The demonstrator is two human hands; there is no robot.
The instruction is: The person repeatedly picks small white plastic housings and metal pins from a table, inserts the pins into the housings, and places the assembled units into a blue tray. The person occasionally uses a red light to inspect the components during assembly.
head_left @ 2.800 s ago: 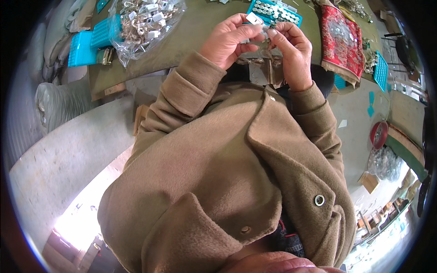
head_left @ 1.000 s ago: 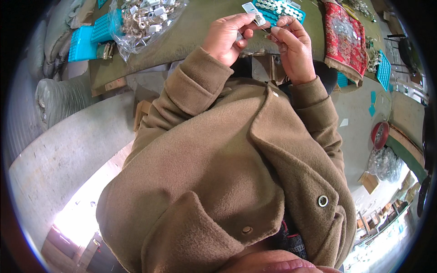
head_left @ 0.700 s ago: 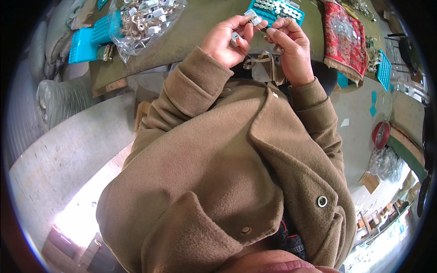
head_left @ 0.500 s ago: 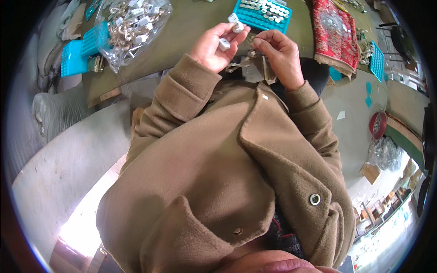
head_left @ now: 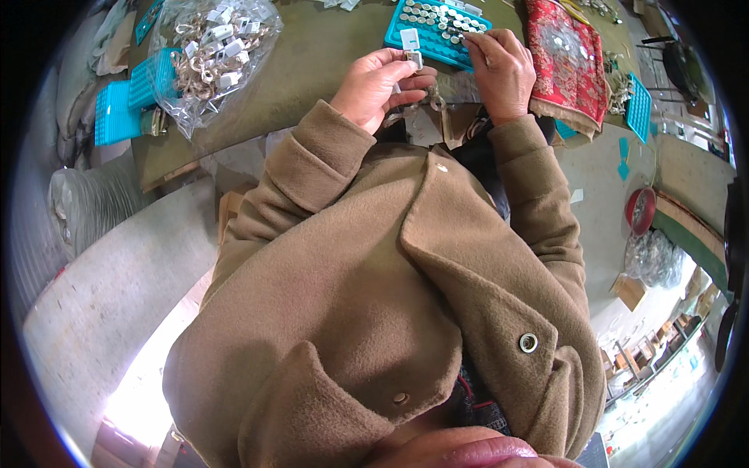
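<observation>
My left hand [head_left: 373, 87] grips a small white plastic case [head_left: 410, 40] whose lid stands up, hinged open. A light-coloured cord [head_left: 434, 100] hangs below the fingers. My right hand [head_left: 503, 72] is over the near right part of a blue ridged tray [head_left: 399, 35], thumb and fingertips pinched together. Whatever they hold is too small to make out. Several round silvery discs [head_left: 427, 14] lie in rows on this tray, with a looser group near my right fingertips.
At left, a clear plastic bag [head_left: 261, 47] holds several white cases with cords, beside stacked blue trays [head_left: 117, 109]. A red patterned cloth [head_left: 558, 78] with clear plastic on it lies at right, next to another blue tray [head_left: 639, 108]. The table's near edge runs below my hands.
My right hand has moved away from the left, up and right to the blue tray. In my left hand the white case now shows its lid upright. The view has shifted slightly.
</observation>
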